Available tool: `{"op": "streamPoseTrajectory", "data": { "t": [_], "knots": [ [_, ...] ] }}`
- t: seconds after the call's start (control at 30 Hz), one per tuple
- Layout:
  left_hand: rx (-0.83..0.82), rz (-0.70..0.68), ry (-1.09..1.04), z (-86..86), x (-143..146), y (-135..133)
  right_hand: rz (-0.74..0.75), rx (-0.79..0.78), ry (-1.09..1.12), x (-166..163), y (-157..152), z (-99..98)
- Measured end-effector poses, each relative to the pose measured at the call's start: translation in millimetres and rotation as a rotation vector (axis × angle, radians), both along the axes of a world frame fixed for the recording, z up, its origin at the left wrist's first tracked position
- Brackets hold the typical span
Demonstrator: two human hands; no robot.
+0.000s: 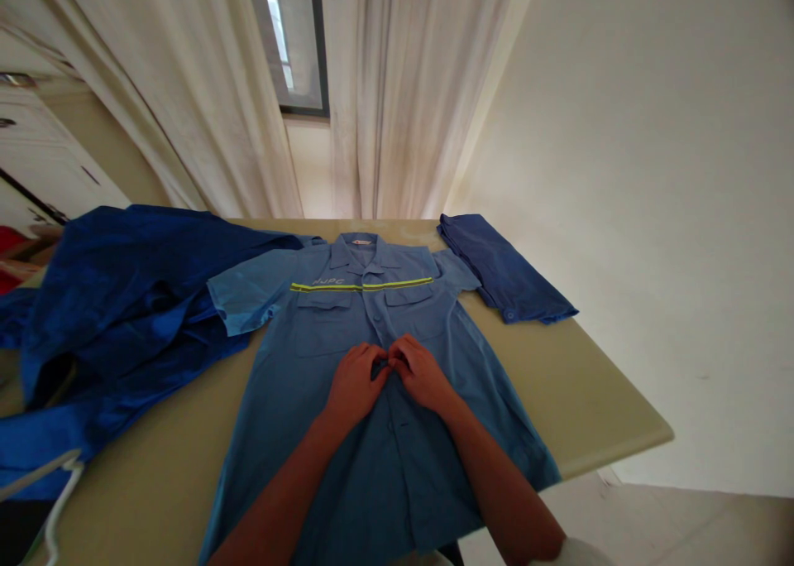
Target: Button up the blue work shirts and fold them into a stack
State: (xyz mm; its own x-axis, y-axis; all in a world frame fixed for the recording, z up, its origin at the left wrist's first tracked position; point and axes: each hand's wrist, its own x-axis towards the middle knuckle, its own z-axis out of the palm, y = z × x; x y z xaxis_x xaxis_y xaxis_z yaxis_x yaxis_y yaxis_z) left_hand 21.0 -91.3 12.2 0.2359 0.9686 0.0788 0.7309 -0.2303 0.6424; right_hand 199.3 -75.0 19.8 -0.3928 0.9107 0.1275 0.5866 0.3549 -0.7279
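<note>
A light blue short-sleeved work shirt (310, 384) with a yellow reflective chest stripe lies flat, front up, on the beige table (595, 400), collar away from me. My left hand (355, 381) and my right hand (420, 373) meet at the middle of the button placket. Both are curled, with fingertips pinching the shirt's front edges together at a button. The lower buttons below my hands run down the placket toward me.
A heap of dark blue garments (117, 318) covers the table's left side. A folded dark blue garment (502, 272) lies at the back right. A white hanger (55, 483) pokes in at the lower left. Curtains (385, 94) and a window stand behind the table.
</note>
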Motion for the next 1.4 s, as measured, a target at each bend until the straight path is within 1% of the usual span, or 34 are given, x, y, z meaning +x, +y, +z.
{"op": "streamPoseTrajectory", "data": {
  "t": [0.17,0.37,0.53,0.63,0.87,0.93,1.0,1.1,1.17,1.27,1.33,1.4],
  "knots": [
    [0.014,-0.010,0.073,0.1,-0.6,0.9,0.014,-0.021,-0.024,-0.9,-0.3,0.9],
    [-0.040,-0.024,-0.041,-2.2,0.1,3.1,0.006,-0.018,0.020,-1.8,-0.9,-0.9],
    [-0.010,-0.015,-0.073,-5.3,-1.5,3.2,-0.020,-0.011,0.070,-2.2,1.9,-2.2],
    [0.007,-0.012,-0.086,-5.7,-0.9,3.3,-0.010,-0.014,0.076,-2.0,2.6,-1.4],
    [-0.068,0.020,-0.188,-4.5,-1.2,8.4,0.005,-0.011,0.079,-2.1,1.5,-0.8],
    [-0.076,0.032,-0.179,-3.7,-1.1,8.7,-0.007,-0.049,0.093,-1.0,4.0,-1.2],
    [-0.067,0.043,-0.146,-2.9,-0.4,7.6,-0.018,-0.130,0.121,0.8,8.0,-2.0],
    [-0.005,0.030,-0.053,-2.5,0.9,5.6,-0.045,-0.215,0.179,3.5,14.5,-5.2],
    [0.037,0.010,0.005,-2.2,1.1,5.7,-0.077,-0.194,0.219,4.2,18.4,-8.5],
    [0.064,-0.023,0.026,-1.0,0.3,7.9,-0.129,-0.128,0.286,3.6,23.3,-11.8],
    [0.093,-0.031,0.030,-0.3,-0.1,8.4,-0.165,-0.092,0.303,3.4,25.0,-9.4],
    [0.141,-0.036,0.064,-0.5,-0.2,7.1,-0.205,-0.056,0.274,4.1,22.1,-1.3]
  ]
}}
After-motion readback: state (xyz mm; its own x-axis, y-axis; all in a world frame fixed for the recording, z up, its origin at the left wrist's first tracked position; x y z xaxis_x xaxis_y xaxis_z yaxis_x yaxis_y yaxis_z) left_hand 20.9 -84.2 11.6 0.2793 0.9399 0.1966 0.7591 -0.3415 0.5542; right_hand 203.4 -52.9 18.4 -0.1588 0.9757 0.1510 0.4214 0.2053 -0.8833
